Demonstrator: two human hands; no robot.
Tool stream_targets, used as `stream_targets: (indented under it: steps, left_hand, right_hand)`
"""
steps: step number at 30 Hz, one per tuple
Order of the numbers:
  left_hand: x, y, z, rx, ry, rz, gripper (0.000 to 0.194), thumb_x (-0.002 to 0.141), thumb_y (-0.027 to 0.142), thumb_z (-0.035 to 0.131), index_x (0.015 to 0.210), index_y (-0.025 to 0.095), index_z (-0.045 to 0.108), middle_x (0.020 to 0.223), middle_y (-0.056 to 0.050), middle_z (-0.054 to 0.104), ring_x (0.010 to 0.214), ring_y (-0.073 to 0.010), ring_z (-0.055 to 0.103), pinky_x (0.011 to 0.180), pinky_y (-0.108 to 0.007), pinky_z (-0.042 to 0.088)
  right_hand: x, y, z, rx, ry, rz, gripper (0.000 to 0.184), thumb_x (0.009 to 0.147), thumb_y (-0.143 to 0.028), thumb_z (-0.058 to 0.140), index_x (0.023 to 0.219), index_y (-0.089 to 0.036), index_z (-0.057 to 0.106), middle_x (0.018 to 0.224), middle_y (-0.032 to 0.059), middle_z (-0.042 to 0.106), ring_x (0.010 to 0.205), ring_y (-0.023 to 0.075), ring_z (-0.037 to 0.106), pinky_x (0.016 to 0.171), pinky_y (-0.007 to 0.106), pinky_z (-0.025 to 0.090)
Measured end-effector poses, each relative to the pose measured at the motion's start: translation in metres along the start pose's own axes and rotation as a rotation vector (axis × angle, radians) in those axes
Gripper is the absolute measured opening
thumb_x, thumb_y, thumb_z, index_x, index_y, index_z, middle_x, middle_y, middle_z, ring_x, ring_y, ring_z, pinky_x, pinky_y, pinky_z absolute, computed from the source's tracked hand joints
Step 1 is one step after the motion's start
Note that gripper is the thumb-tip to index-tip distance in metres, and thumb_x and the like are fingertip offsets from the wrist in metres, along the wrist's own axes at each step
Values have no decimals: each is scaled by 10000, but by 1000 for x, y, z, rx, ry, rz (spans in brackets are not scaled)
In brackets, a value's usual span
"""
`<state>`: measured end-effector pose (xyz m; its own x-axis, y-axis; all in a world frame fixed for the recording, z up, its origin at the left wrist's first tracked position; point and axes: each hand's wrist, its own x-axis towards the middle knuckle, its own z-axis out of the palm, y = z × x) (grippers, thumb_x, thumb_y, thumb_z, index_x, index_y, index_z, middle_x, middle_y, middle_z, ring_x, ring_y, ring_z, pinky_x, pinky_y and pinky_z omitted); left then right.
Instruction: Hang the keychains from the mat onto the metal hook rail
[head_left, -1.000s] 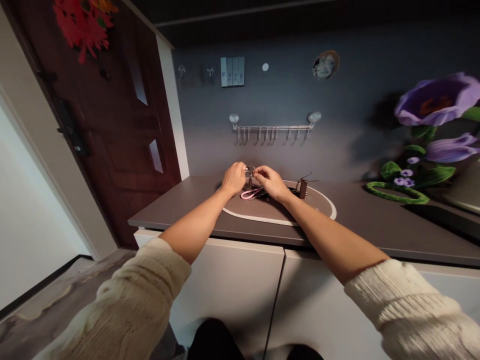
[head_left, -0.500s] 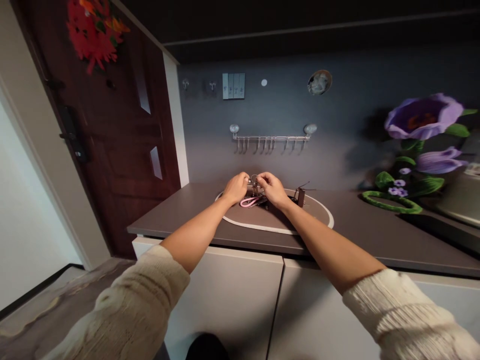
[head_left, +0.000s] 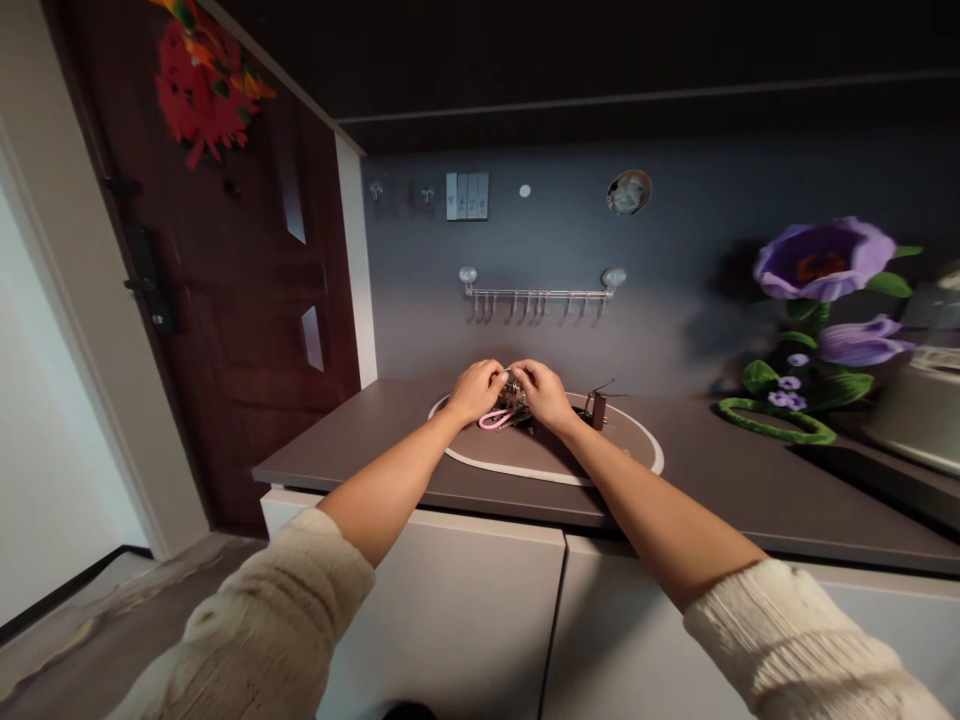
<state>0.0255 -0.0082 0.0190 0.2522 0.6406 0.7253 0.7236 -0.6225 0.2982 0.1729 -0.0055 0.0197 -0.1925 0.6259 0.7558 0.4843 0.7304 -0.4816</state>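
My left hand (head_left: 478, 391) and my right hand (head_left: 544, 393) meet above the countertop, each pinching with thumb and forefinger at a metal key ring. A bunch of keys (head_left: 514, 392) hangs small and dark between them. Below, a pink strap loop (head_left: 493, 421) lies among dark items on a brown oval mat (head_left: 525, 452) with a white rim. To the right of my right hand, a small dark brown upright object (head_left: 599, 411) stands on the mat, a thin dark stem behind it. Fingers hide most of the ring.
A rail with several hooks (head_left: 540, 294) is on the wall behind. At right are a purple artificial flower (head_left: 825, 260), its green ring base (head_left: 776, 425) and a pale appliance (head_left: 919, 410). A dark red door (head_left: 247, 370) stands left; a dark cabinet overhangs (head_left: 600, 60).
My hands have drawn closer together at the ring, fingertips now almost meeting. The whole scene sits slightly lower because the head camera has tilted up.
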Motion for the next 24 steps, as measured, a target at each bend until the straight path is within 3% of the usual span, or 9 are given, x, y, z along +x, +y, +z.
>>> stream_targets:
  steps: [5,11,19,24]
  left_hand:
    - [1,0,3,-71,35,-70,186,823,247,393,777,182,561,807,-25,601,785,-141,522,738,-264,398]
    - [0,-1,5,-135,108,-86,182,820,253,390,751,179,541,780,-25,593,754,-140,515,718,-266,395]
    - [-2,3,3,-84,120,-93,211,839,279,375,757,193,550,816,-45,605,809,-160,530,746,-288,402]
    - [-2,-1,-4,-48,234,-123,250,862,341,349,804,198,545,842,-58,601,838,-173,533,781,-300,399]
  right_hand:
    - [-1,0,1,72,33,86,273,776,-393,458,874,-170,582,823,53,622,748,158,548,720,299,423]
    - [-4,2,3,224,-52,224,325,721,-472,508,788,-159,559,663,7,558,604,124,495,590,257,408]
    - [-1,-5,2,249,6,197,320,676,-485,545,716,-168,559,697,23,581,647,142,514,645,281,413]
    - [17,-11,1,173,79,143,326,690,-496,517,703,-172,554,706,32,587,670,149,515,666,287,413]
